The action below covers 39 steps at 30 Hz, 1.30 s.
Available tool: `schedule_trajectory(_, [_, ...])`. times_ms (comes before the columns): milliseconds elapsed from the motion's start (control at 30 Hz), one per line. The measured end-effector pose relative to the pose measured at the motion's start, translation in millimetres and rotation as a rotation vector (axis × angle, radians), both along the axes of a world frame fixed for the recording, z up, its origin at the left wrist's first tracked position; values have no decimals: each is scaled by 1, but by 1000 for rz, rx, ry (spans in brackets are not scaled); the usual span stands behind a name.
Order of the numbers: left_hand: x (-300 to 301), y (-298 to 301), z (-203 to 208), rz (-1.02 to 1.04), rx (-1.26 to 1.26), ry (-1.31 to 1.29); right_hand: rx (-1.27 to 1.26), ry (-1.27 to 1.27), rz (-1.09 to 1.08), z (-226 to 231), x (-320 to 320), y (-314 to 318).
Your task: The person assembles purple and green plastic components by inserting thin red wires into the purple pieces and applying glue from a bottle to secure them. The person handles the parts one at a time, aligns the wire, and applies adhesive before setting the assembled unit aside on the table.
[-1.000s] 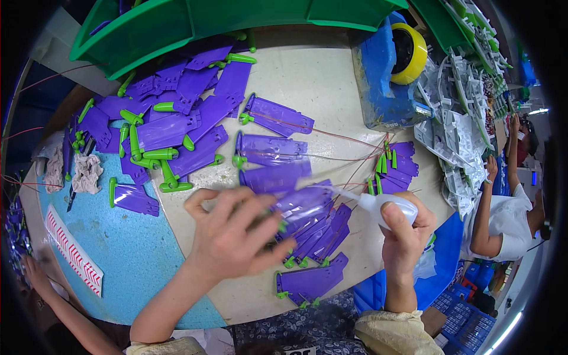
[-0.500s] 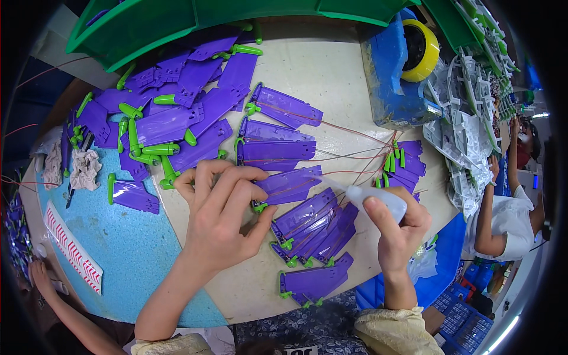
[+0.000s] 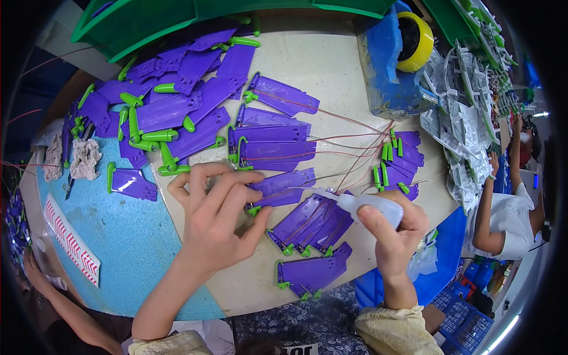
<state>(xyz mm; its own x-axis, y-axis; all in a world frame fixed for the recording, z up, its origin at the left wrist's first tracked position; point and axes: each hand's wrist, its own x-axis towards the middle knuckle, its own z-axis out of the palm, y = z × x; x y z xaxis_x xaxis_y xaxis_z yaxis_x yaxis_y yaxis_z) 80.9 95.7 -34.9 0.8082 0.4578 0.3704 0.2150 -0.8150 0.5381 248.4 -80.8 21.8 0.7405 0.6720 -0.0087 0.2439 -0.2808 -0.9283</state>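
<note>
My left hand [image 3: 220, 222] pinches the green-tipped left end of a purple plastic panel [image 3: 287, 184] lying on the table. In my right hand [image 3: 399, 239] is a translucent squeeze bottle [image 3: 381, 210] with a long thin nozzle. The bottle lies tilted, its nozzle tip pointing left over the held panel; I cannot tell whether it touches. Beyond the held panel lie several purple panels [image 3: 278, 134] with thin red and dark wires running right. Nearer me overlap several more panels [image 3: 310, 219], and a separate panel [image 3: 316, 269] sits below them.
A heap of purple panels with green ends [image 3: 171, 112] covers the far left. A blue tape dispenser [image 3: 384, 77] with yellow tape stands far right, beside piled grey plastic parts [image 3: 452, 124]. Green bins [image 3: 236, 12] line the back. A striped strip [image 3: 71, 239] and crumpled tissue [image 3: 86, 158] lie left.
The bottle's nozzle has shifted left and slightly down over the held panel. The panels nearest me sit a little differently. My left hand keeps its pinch.
</note>
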Motion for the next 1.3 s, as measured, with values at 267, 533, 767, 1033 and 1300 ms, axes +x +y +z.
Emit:
schedule_trajectory(267, [-1, 1, -2, -14, -67, -36, -52, -90, 23, 1, -1, 4])
schedule_trajectory(533, [-15, -21, 10, -134, 42, -41, -52, 45, -109, 9, -2, -18])
schedule_trajectory(767, [-11, -23, 2, 7, -50, -9, -39, -63, 46, 2, -11, -9])
schedule_trajectory(1033, [-14, -21, -1, -1, -114, -18, -76, -121, 69, 8, -13, -15])
schedule_trajectory(1300, [-10, -21, -7, 125, 35, -34, -21, 128, -168, 15, -9, -29])
